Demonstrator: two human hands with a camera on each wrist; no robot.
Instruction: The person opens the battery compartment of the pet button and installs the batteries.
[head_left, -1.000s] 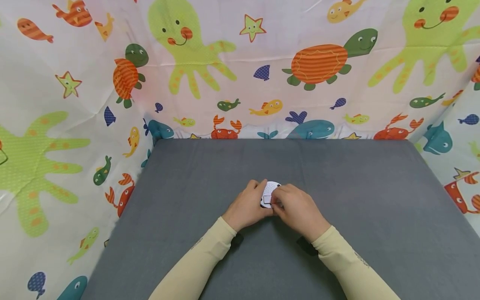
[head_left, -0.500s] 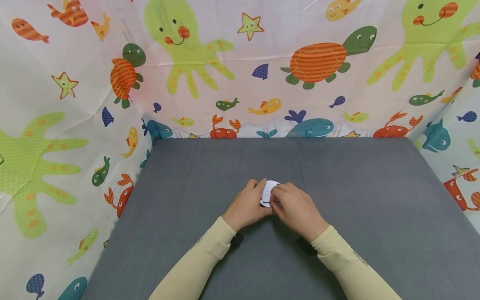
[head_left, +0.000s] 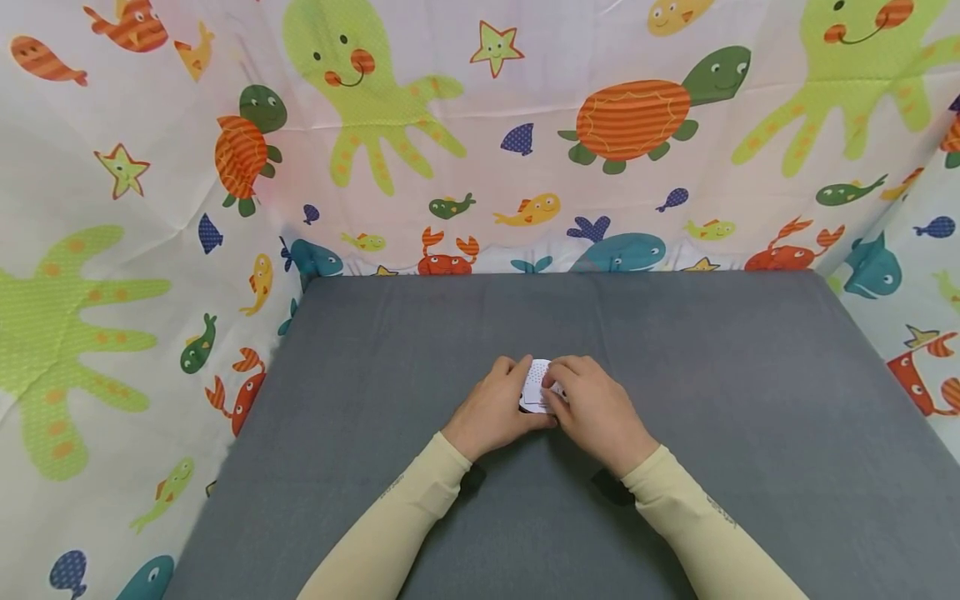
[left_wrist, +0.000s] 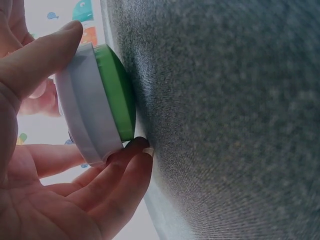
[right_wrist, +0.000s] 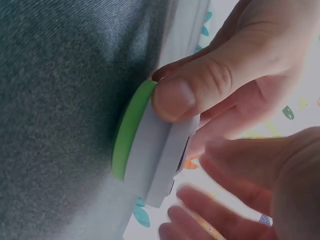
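Observation:
A round device, white with a green domed side (left_wrist: pixel 116 92), is held just above the grey cloth or touching it; I cannot tell which. In the head view its flat white back (head_left: pixel 534 392) faces up, with small holes and a rectangular panel outline. My left hand (head_left: pixel 491 410) grips the rim, thumb on one side and fingers on the other. Over the back's right part is my right hand (head_left: pixel 600 412), fingertips at the panel. The right wrist view shows these right fingers (right_wrist: pixel 240 155) bent loosely beside the back, with nothing visible between them.
A grey cloth-covered table (head_left: pixel 405 333) spreads under both hands. Behind it and at the sides hangs a white curtain (head_left: pixel 420 50) printed with sea animals. Dark wrist-worn cameras (head_left: pixel 613 487) sit under the sleeves.
The dark line at the panel's edge, seen earlier beside the right fingertips, has thinned, and the panel looks flush with the back. The right fingers have shifted slightly; the left hand keeps its grip.

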